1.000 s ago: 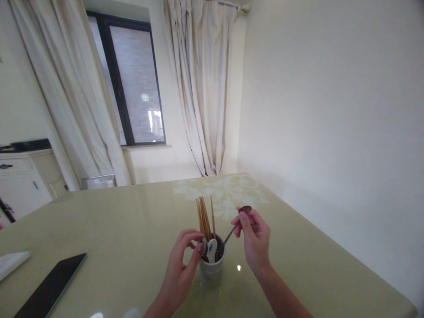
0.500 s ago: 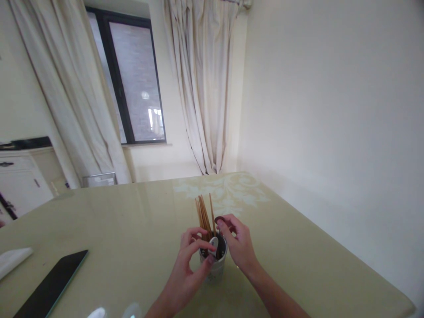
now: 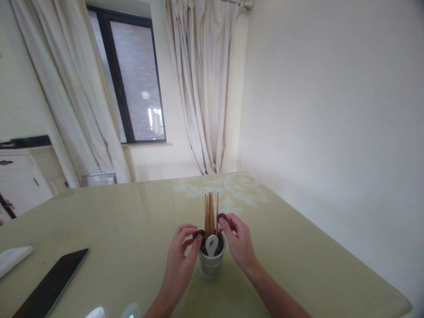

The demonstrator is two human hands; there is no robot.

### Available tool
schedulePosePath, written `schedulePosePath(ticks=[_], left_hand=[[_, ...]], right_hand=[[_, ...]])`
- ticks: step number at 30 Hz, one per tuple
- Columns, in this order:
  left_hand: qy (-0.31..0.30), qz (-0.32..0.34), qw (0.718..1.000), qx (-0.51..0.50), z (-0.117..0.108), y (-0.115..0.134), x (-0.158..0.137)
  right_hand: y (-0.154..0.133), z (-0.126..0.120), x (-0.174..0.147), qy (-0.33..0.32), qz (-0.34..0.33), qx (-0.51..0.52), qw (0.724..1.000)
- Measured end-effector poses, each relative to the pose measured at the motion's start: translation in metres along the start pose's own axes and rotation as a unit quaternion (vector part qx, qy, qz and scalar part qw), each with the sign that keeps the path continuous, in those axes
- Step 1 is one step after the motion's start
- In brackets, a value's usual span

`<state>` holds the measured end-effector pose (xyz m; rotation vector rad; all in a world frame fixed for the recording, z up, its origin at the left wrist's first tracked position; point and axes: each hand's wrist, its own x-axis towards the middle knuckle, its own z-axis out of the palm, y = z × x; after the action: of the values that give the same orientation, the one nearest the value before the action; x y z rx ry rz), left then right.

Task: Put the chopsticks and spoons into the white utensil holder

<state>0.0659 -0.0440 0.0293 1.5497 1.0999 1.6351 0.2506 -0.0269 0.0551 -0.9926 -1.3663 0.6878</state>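
A pale patterned cup (image 3: 211, 264) stands on the table between my hands. Several wooden chopsticks (image 3: 209, 214) rise upright from it. At its front leans a white spoon (image 3: 212, 244) with a blue mark, bowl end up. My left hand (image 3: 182, 251), on the cup's left side, pinches the rounded end of a dark brown spoon (image 3: 198, 233). On the right, my right hand (image 3: 239, 240) grips another dark brown spoon (image 3: 221, 217) by its rounded end, close to the rightmost chopstick. The lower parts of both dark spoons are hidden by the fingers and the cup.
The greenish table (image 3: 132, 229) has a glossy surface. A black flat device (image 3: 53, 282) lies at the left, with a white item (image 3: 15, 258) beyond it. Two pale shiny spots show at the bottom edge. A wall (image 3: 331, 132) borders the table's right side.
My left hand has moved left from the white spoon and now grips a dark spoon. The chopsticks have shifted right and stand straighter. My right hand keeps its hold almost in place.
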Motion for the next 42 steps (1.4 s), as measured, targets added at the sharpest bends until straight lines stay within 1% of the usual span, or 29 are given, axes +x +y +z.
schedulePosePath(ticks=[3, 8, 11, 17, 19, 21, 24, 25, 27, 30, 32, 35, 37, 39, 42], left_hand=[[-0.006, -0.047, 0.999, -0.019, 0.000, 0.001, 0.001], [-0.008, -0.096, 0.995, -0.027, 0.000, 0.001, 0.002], [-0.031, -0.145, 0.988, -0.032, 0.002, 0.001, 0.004], [-0.068, -0.174, 0.981, -0.052, 0.007, 0.002, 0.002], [-0.096, -0.190, 0.975, -0.065, 0.004, 0.002, 0.000], [-0.146, -0.186, 0.968, -0.082, 0.000, 0.000, -0.002], [-0.239, -0.140, 0.956, -0.097, -0.007, -0.006, -0.003], [-0.261, -0.126, 0.952, -0.095, -0.008, -0.008, -0.003], [-0.283, -0.117, 0.949, -0.081, -0.010, -0.013, -0.003], [-0.270, -0.133, 0.952, -0.052, -0.010, -0.019, -0.003], [-0.255, -0.140, 0.956, -0.040, -0.010, -0.022, -0.002], [-0.238, -0.133, 0.961, -0.039, -0.010, -0.023, 0.000], [-0.234, -0.116, 0.964, -0.058, -0.009, -0.025, 0.001], [-0.236, -0.103, 0.964, -0.069, -0.009, -0.029, 0.002], [-0.238, -0.099, 0.965, -0.041, -0.011, -0.041, 0.003]], right_hand=[[0.000, 0.001, 0.000, 0.002, 0.012, 0.001, 1.000], [-0.003, 0.000, 0.000, 0.008, 0.006, -0.040, 0.999], [-0.003, 0.000, 0.000, 0.006, -0.006, -0.039, 0.999], [0.002, 0.000, 0.001, 0.006, -0.005, -0.027, 1.000], [0.004, 0.000, 0.001, 0.003, -0.005, -0.039, 0.999], [0.007, 0.001, 0.000, -0.001, -0.007, -0.057, 0.998], [0.012, 0.002, -0.001, -0.011, -0.011, -0.081, 0.997], [0.014, 0.002, -0.001, -0.018, -0.012, -0.084, 0.996], [0.018, 0.002, -0.002, -0.032, -0.015, -0.081, 0.996], [0.023, 0.000, -0.003, -0.074, -0.021, -0.051, 0.996], [0.025, 0.000, -0.004, -0.133, -0.020, 0.000, 0.991], [0.025, 0.001, -0.004, -0.233, 0.024, 0.103, 0.967], [0.025, 0.003, -0.005, -0.269, 0.054, 0.138, 0.952], [0.026, 0.004, -0.004, -0.273, 0.060, 0.130, 0.951], [0.033, 0.003, -0.001, -0.230, 0.042, 0.063, 0.970]])
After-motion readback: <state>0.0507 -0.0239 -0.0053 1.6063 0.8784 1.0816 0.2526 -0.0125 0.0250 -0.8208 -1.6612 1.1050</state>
